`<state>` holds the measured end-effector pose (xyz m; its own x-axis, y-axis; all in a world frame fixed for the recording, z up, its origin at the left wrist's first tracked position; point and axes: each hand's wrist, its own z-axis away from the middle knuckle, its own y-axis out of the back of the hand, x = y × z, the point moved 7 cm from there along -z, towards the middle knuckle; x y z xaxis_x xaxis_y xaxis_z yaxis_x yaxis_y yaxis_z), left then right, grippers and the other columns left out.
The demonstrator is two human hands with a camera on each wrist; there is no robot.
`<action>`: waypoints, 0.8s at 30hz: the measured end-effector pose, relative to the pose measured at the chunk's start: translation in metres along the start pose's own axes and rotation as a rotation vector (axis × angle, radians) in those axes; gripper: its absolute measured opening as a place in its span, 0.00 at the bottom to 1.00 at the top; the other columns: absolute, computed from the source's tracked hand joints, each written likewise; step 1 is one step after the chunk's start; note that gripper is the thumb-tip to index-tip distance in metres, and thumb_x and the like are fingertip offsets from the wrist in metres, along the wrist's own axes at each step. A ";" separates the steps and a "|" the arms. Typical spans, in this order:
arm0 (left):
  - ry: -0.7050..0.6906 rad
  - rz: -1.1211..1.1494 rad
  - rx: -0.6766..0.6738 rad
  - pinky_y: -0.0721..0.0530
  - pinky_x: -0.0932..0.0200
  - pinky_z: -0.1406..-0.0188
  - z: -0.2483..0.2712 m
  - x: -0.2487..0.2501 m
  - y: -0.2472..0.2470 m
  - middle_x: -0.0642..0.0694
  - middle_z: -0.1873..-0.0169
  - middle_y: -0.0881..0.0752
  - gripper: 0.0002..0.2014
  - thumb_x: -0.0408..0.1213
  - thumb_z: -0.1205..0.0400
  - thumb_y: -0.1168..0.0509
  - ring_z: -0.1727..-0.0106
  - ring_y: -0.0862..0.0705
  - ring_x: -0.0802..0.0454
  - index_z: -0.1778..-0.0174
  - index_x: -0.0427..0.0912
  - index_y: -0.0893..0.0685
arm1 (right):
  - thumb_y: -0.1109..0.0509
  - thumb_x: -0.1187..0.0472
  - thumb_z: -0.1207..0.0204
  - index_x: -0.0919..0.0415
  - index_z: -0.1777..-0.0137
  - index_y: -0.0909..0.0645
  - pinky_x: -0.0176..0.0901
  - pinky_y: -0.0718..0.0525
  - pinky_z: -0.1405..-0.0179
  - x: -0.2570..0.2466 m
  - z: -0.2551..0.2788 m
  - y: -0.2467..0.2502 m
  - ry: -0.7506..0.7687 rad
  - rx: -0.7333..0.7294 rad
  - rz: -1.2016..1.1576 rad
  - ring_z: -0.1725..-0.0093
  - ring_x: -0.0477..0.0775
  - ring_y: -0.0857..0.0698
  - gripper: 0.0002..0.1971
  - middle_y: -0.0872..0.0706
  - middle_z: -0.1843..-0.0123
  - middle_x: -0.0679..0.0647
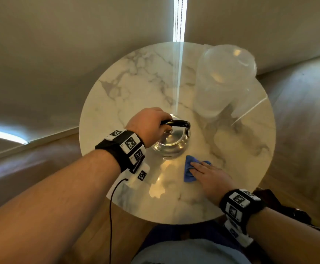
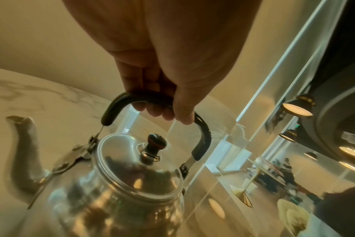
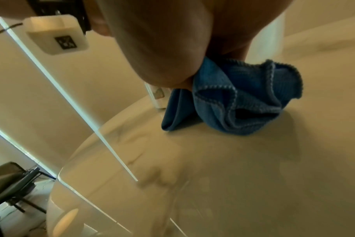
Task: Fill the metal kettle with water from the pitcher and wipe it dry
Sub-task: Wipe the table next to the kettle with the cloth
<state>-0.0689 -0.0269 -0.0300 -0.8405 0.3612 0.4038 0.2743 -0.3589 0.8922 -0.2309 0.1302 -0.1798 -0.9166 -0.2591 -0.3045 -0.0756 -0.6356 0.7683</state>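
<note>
The shiny metal kettle (image 1: 171,143) stands near the middle of the round marble table (image 1: 136,77), with its lid (image 2: 132,163) on and its spout (image 2: 22,144) pointing away from my wrist. My left hand (image 1: 149,124) grips the black arched handle (image 2: 201,137), fingers curled under it. A clear pitcher (image 1: 224,79) holding water stands at the far right of the table. A crumpled blue cloth (image 1: 188,172) lies just in front of the kettle. My right hand (image 1: 206,174) rests on the blue cloth (image 3: 243,99) with fingers stretched flat over it.
The table's near edge (image 1: 174,221) is right at my lap. A thin black cable (image 1: 110,216) hangs from my left wrist band over the table's left edge. A dark object (image 1: 281,204) sits on the wooden floor at the right.
</note>
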 end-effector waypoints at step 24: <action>0.294 -0.080 0.138 0.15 0.45 0.40 -0.077 -0.045 0.039 0.52 0.46 0.13 0.14 0.45 0.18 0.34 0.43 0.16 0.47 0.36 0.55 0.15 | 0.40 0.70 0.20 0.41 0.13 0.34 0.41 0.27 0.24 0.065 -0.013 0.038 0.139 0.032 -0.241 0.19 0.47 0.27 0.37 0.34 0.13 0.35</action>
<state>-0.0564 -0.1230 -0.0284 -0.9554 0.1122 0.2732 0.2457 -0.2117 0.9460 -0.2881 0.0792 -0.1776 -0.8080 -0.2017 -0.5535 -0.2997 -0.6683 0.6809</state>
